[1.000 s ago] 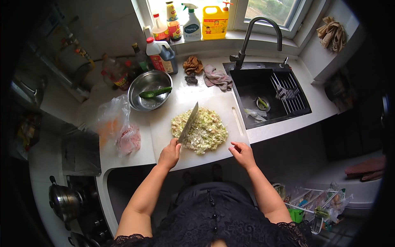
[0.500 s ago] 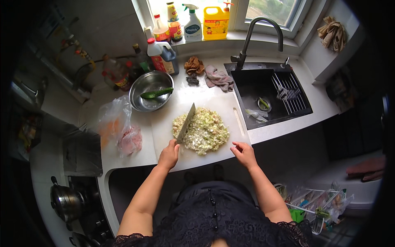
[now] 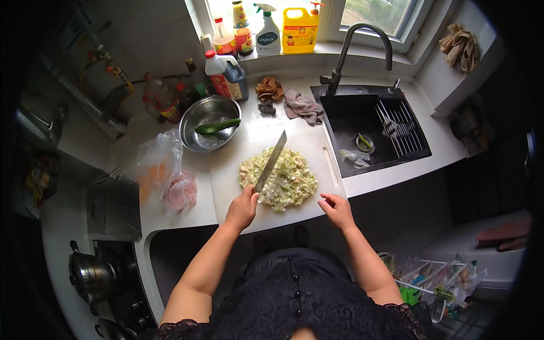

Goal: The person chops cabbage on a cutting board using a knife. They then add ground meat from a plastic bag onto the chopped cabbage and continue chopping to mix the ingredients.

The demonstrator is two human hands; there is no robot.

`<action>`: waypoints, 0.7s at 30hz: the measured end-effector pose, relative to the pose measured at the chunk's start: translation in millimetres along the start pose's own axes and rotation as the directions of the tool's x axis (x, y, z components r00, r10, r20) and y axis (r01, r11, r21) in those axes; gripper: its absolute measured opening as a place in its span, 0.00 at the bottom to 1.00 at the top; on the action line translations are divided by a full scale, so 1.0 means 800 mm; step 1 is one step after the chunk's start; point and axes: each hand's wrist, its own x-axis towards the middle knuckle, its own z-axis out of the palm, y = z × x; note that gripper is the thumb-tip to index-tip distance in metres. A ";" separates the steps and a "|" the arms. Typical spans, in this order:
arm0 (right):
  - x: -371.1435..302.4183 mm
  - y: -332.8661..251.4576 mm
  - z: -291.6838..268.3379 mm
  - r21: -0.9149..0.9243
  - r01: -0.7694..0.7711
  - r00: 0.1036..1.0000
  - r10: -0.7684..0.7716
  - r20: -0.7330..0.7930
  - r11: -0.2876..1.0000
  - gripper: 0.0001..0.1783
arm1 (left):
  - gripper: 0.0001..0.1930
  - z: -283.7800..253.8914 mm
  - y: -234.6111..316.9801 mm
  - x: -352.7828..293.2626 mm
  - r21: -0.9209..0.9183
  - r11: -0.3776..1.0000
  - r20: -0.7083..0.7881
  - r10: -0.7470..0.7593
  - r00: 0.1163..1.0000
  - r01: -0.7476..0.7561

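My left hand (image 3: 242, 208) is closed round the handle of a broad-bladed kitchen knife (image 3: 271, 162). The blade slants up to the right, over a pale green and white heap of finely chopped vegetable (image 3: 289, 184). That heap lies spread on a white cutting board (image 3: 226, 198) at the counter's front edge. By the board's lower right edge is my right hand (image 3: 337, 212), holding nothing, its fingers loosely bent and its thumb a little apart from them. It does not touch the heap.
Left of the board are a steel bowl (image 3: 190, 136) with a green cucumber-like vegetable (image 3: 218, 126) and plastic bags, one holding pink meat (image 3: 182, 191). Behind lie a cloth (image 3: 303, 106) and brown scraps (image 3: 269, 88). A black sink (image 3: 354, 113) is at right; bottles line the sill.
My left hand has moved up and to the right with the knife. The blade now slants more to the right across the heap. My right hand has barely moved.
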 end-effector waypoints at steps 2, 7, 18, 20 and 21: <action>0.005 0.003 0.001 0.012 -0.004 1.000 0.004 0.005 1.000 0.18 | 0.15 0.018 -0.022 -0.004 0.101 0.995 0.011 0.001 1.000 -0.002; 0.001 -0.001 -0.005 0.013 0.008 1.000 -0.008 -0.024 1.000 0.18 | 0.15 0.011 0.000 0.001 0.044 0.999 0.061 -0.033 0.998 0.030; -0.005 0.001 -0.003 0.043 -0.051 0.999 0.051 0.007 0.998 0.18 | 0.15 0.027 0.000 -0.009 0.040 0.999 -0.003 0.013 1.000 -0.013; -0.002 -0.001 -0.004 0.034 -0.019 1.000 0.019 0.000 0.999 0.18 | 0.15 0.040 -0.020 -0.013 0.127 0.992 -0.013 0.030 0.999 -0.028; -0.001 0.001 -0.002 0.030 0.017 1.000 -0.017 -0.015 0.999 0.18 | 0.15 0.041 -0.024 -0.012 0.130 0.991 -0.025 0.043 0.999 -0.040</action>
